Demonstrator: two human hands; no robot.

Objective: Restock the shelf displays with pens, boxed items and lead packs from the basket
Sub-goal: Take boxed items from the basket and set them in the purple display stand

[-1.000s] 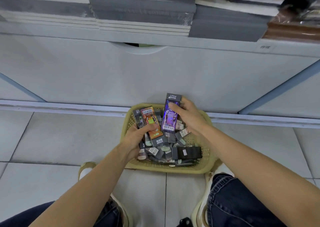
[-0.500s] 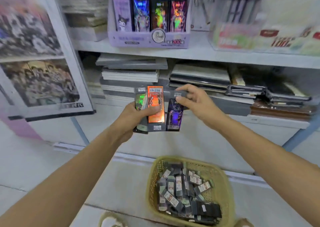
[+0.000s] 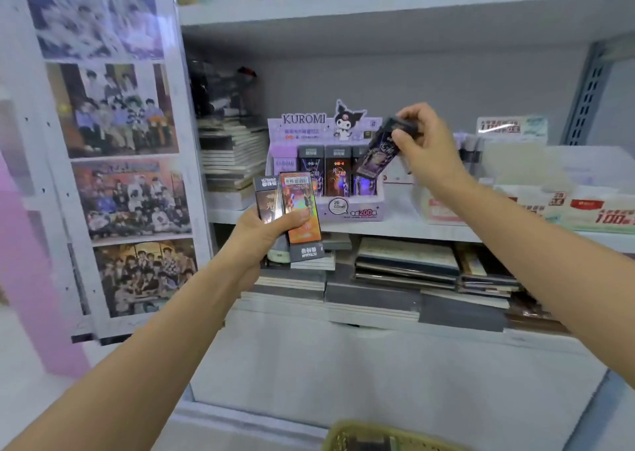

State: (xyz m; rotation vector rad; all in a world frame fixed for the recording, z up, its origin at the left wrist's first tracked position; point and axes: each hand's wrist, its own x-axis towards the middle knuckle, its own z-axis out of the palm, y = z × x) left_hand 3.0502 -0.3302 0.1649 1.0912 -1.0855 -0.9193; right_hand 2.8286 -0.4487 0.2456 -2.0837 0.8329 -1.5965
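A purple Kuromi display box (image 3: 357, 210) stands on the middle shelf with several dark lead packs upright in it. My right hand (image 3: 426, 145) pinches a purple lead pack (image 3: 376, 157) by its top, tilted, just above the display's right end. My left hand (image 3: 264, 230) grips a small fan of lead packs (image 3: 299, 210), an orange one in front, held in front of the display's left corner. The yellow basket (image 3: 347, 431) shows only its rim at the bottom edge.
Stacks of notebooks (image 3: 230, 162) lie left of the display and on the shelf below (image 3: 405, 261). White display boxes (image 3: 567, 206) stand to the right. A poster panel (image 3: 113, 148) covers the left upright. A white cabinet front (image 3: 378, 375) is below.
I have risen from the basket to the shelf. Both hands lifted the packs upward; my right hand moved its purple pack away from the left-hand packs and over the Kuromi display.
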